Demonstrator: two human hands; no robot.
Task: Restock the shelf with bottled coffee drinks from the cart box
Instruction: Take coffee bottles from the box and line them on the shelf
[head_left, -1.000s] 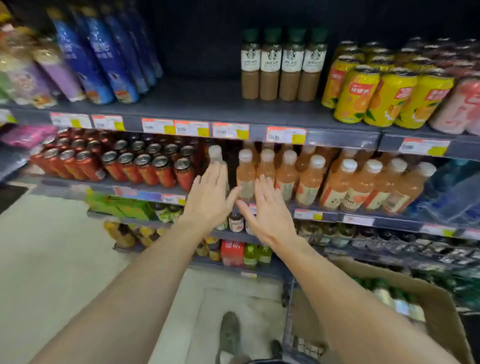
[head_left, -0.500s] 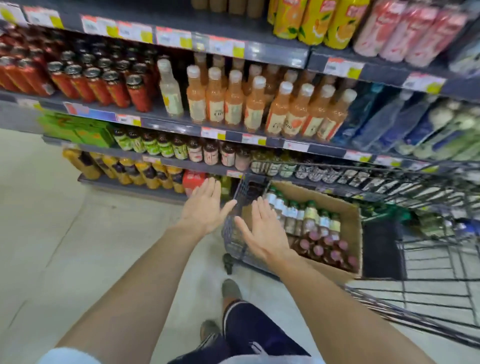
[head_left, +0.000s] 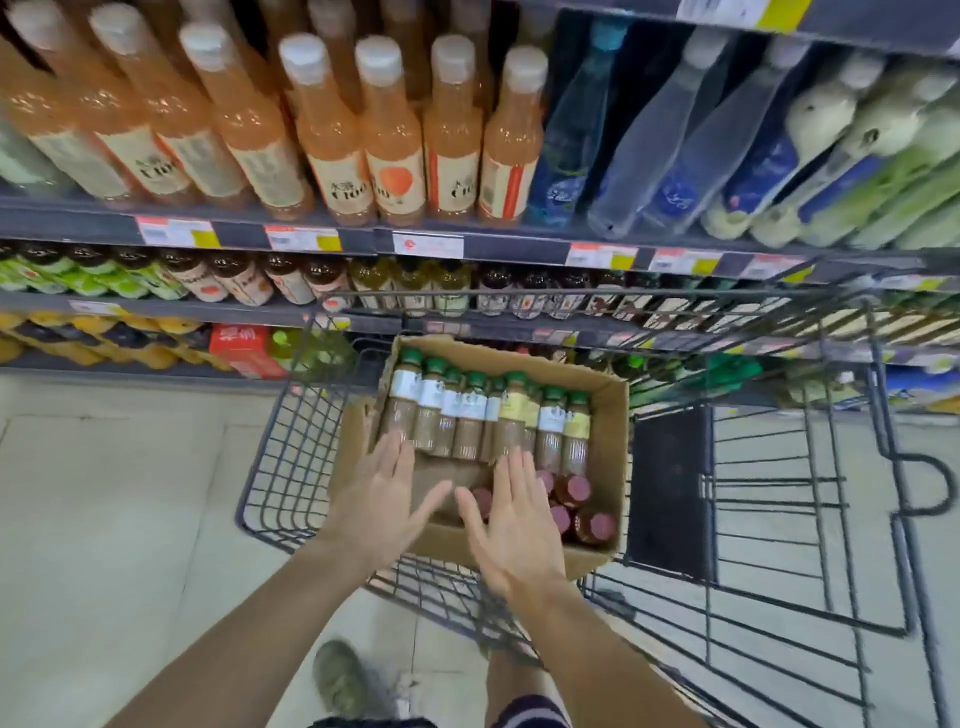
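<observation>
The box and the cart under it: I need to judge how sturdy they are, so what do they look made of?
The box looks like plain brown corrugated cardboard, matte, with folded flaps and soft, bent edges. The cart looks like dark coated metal wire: thin rigid rods crossing in a grid, with a slight sheen. The coating type can't be told.

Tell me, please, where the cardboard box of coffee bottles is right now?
In the head view, the cardboard box sits in the wire cart's left end, below the shelves, with both open hands just above its near edge.

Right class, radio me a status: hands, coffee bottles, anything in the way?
Left hand and right hand open over the box. Green-capped coffee bottles untouched. Nothing blocking.
</observation>
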